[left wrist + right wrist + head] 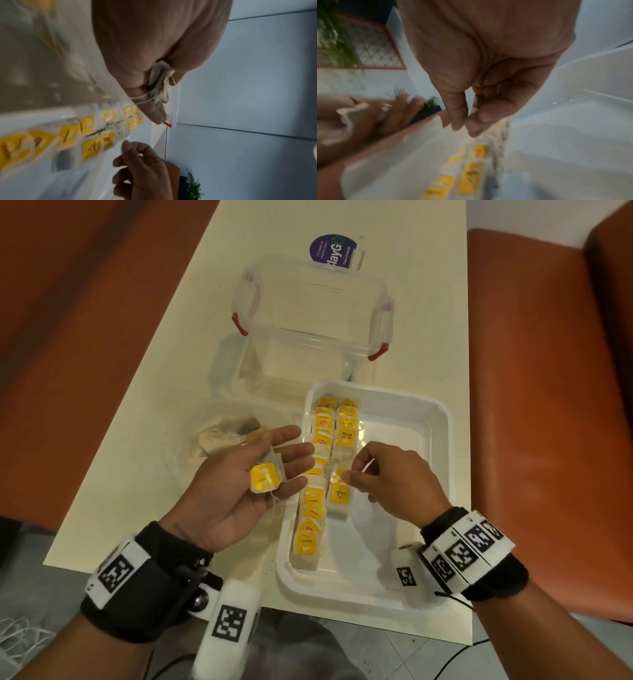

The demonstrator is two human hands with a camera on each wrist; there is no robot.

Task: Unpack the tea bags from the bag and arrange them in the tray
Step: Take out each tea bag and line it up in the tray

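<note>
A white tray (404,433) holds two rows of tea bags (323,440) with yellow tags, lying flat along its left side. My left hand (246,491) hovers palm up just left of the tray and holds a few tea bags (265,479) against its palm; in the left wrist view those tea bags (161,83) sit wedged at the thumb, strings dangling. My right hand (387,477) is over the tray, thumb and forefinger pinched at the top end of a tea bag (337,496) in the right row. A clear plastic bag (222,436) with more tea bags lies left of the tray.
A clear plastic box (308,313) with red clips stands behind the tray, beside a purple sticker (334,251). The cream table (154,405) is narrow, with orange seats (548,405) on both sides. The tray's right half is bare.
</note>
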